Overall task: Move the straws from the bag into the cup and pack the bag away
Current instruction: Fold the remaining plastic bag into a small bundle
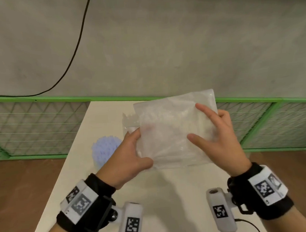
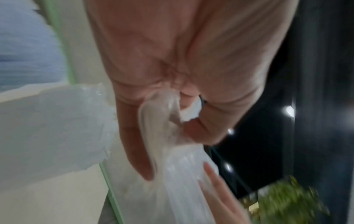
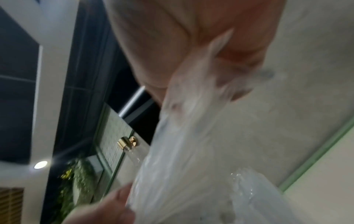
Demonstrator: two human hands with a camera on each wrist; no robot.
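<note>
Two wrist bands sit at the bottom of the head view, cut off by the edge. Above them, both hands hold up a clear bag (image 1: 174, 130) over the white table (image 1: 170, 194). The left hand (image 1: 127, 156) pinches the bag's left edge, thumb in front, fingers hidden behind the plastic. The right hand (image 1: 218, 132) grips the right side, with thumb and first finger spread on the front and the other fingers hidden behind. The hands are apart, one on each side. The bag is see-through and folded, and what is inside is hard to tell. Behind the left hand stands the cup (image 1: 105, 151), full of pale blue straws, partly hidden. Farther back is a green fence (image 1: 43, 128). Both wrist views are blurry.
</note>
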